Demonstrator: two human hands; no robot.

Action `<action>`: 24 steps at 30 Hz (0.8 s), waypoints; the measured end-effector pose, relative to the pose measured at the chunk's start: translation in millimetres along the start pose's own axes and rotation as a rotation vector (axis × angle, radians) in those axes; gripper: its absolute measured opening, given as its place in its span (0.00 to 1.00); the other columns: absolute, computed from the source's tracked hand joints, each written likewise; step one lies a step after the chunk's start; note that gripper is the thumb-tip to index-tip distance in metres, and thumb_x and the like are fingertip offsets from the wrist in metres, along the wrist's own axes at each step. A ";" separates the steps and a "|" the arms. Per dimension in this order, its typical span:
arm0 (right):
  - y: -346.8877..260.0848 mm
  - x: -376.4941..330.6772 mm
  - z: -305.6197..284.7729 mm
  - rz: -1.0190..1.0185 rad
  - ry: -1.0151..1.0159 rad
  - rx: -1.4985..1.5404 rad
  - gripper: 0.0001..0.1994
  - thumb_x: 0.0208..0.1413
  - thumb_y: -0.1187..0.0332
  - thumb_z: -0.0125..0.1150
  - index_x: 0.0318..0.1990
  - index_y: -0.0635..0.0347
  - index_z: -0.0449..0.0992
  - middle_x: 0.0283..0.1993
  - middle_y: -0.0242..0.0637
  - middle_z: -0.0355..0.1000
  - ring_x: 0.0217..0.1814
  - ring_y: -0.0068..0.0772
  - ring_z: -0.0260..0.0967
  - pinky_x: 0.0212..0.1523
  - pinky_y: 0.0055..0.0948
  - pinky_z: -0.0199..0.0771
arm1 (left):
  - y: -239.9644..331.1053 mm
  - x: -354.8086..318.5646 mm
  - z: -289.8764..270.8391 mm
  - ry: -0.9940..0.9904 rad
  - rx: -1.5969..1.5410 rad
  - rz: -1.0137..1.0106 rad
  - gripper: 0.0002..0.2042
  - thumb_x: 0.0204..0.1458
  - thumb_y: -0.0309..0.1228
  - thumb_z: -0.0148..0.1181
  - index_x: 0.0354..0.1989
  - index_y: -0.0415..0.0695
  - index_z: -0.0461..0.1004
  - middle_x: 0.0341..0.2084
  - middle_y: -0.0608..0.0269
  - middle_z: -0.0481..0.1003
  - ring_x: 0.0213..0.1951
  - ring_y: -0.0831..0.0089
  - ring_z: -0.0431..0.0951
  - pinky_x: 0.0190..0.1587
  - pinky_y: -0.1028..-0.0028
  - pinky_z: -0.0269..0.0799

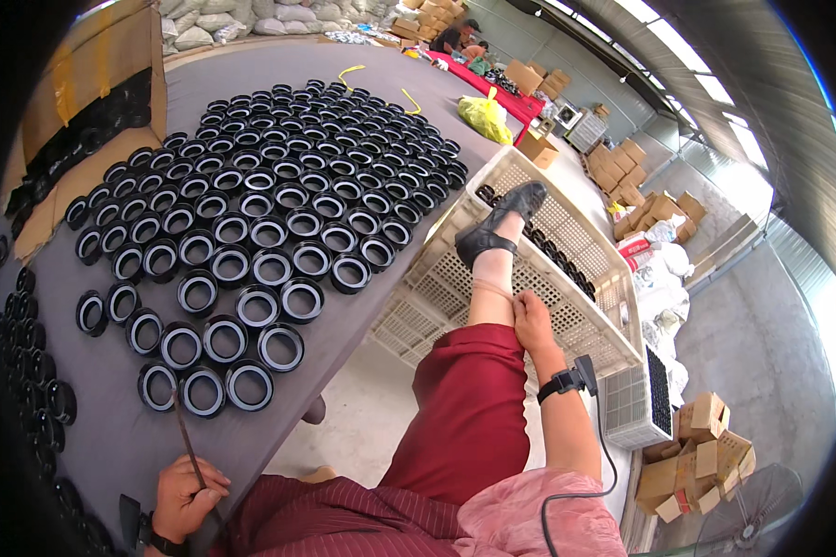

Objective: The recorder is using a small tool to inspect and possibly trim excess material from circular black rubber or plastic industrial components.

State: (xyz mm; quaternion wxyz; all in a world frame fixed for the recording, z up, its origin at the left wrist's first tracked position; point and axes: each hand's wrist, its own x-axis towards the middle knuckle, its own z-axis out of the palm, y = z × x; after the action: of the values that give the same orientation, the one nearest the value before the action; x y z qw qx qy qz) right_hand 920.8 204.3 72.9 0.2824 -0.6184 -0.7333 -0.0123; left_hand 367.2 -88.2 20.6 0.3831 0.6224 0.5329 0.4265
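Dozens of short black rings (224, 339) with pale inner rims stand in rows on a grey cloth-covered table (306, 371). At the lower left, my left hand (182, 497) is closed around a thin dark stick (189, 444). Its far tip reaches the nearest ring (158, 385); whether it touches, I cannot tell. My right hand (533, 322) is closed at my raised leg, just below the dark red trouser hem, pinching what looks like the top of a sheer sock (493, 283). My black shoe (502, 223) rests over a cream plastic crate (613, 320) containing black rings.
An open cardboard box (93, 84) with black pieces stands at the far left, near more rings along the table's left edge. A yellow plastic bag (486, 116) lies at the back. Cardboard boxes (701, 459) and a fan (751, 520) are on the right. Two people (457, 37) are far off.
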 end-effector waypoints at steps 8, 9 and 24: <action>-54.8 14.7 21.4 -0.636 -0.031 -0.454 0.19 0.51 0.55 0.64 0.45 0.58 0.79 0.51 0.39 0.76 0.57 0.47 0.69 0.62 0.42 0.61 | -5.8 -1.4 3.2 0.014 -0.003 0.050 0.08 0.46 0.32 0.59 0.22 0.41 0.81 0.29 0.60 0.82 0.35 0.63 0.80 0.42 0.66 0.73; -59.6 14.7 28.7 -0.519 -0.129 -0.544 0.23 0.49 0.51 0.64 0.48 0.57 0.79 0.53 0.43 0.75 0.60 0.50 0.68 0.64 0.44 0.60 | -5.1 -0.2 4.2 -0.006 0.007 0.091 0.08 0.46 0.32 0.59 0.22 0.41 0.81 0.29 0.60 0.82 0.35 0.63 0.80 0.42 0.66 0.73; -123.2 -87.5 58.8 -0.401 -0.646 -0.420 0.16 0.50 0.52 0.61 0.33 0.56 0.83 0.33 0.45 0.79 0.38 0.50 0.78 0.42 0.47 0.78 | -20.0 -18.1 -5.6 -0.068 0.020 0.050 0.13 0.60 0.33 0.53 0.29 0.37 0.78 0.31 0.58 0.79 0.35 0.65 0.79 0.40 0.69 0.73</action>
State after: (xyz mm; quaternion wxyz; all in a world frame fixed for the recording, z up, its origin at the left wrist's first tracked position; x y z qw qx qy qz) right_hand 791.4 118.3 26.7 -0.1016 -0.4800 -0.8711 -0.0219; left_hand 354.0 -103.2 1.6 0.3839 0.6536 0.5079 0.4093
